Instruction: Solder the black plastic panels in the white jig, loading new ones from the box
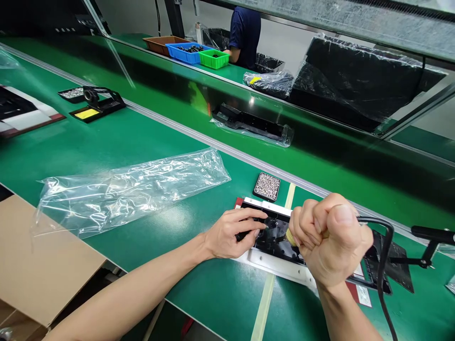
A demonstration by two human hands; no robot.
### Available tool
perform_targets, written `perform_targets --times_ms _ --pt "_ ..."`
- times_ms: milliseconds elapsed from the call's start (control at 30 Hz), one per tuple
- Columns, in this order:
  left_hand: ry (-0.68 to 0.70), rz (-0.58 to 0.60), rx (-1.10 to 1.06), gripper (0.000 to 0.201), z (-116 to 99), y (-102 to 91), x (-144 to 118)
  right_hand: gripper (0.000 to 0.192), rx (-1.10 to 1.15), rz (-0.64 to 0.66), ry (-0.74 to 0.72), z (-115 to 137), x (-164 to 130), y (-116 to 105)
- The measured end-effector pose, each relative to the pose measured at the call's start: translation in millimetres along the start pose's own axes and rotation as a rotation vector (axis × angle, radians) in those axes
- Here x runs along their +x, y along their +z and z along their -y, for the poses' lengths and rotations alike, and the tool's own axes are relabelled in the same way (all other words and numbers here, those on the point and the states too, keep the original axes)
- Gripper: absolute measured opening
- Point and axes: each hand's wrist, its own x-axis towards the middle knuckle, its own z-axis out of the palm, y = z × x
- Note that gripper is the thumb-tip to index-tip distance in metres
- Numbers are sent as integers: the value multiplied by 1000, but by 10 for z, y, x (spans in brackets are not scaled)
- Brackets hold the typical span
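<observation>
Nearest, right hand [329, 239] is clenching into a fist round a tool with a yellowish handle [291, 237], its tip hidden behind the fist; black cable [382, 265] is running from the fist down past the wrist. Left hand [232, 232] is lying on the near-left end of the black part [275, 234], fingers [254, 215] half curled, pressing down and pinching a small dark piece; can't tell what. Black part is sitting on a white tray [265, 260] on the green table [142, 142], just in front of both hands. Cardboard box [39, 265] is sitting at the near-left edge. Just behind the part, a small tray of screws [267, 186]. Left of that, an empty clear plastic bag [128, 189] is lying flat. Further back, another bagged black part [254, 124] is lying on the belt. Far end: coloured bins [194, 51] and a person in dark blue [244, 33].
</observation>
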Motion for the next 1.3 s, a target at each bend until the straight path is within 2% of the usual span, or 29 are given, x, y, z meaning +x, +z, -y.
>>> perform_targets --times_ms 367,1300 --pt "-1 -5 -12 24 -7 -1 5 45 25 -36 20 16 3 7" --pt "-1 -1 -2 23 -9 -6 8 45 14 -12 19 -12 -9 -1"
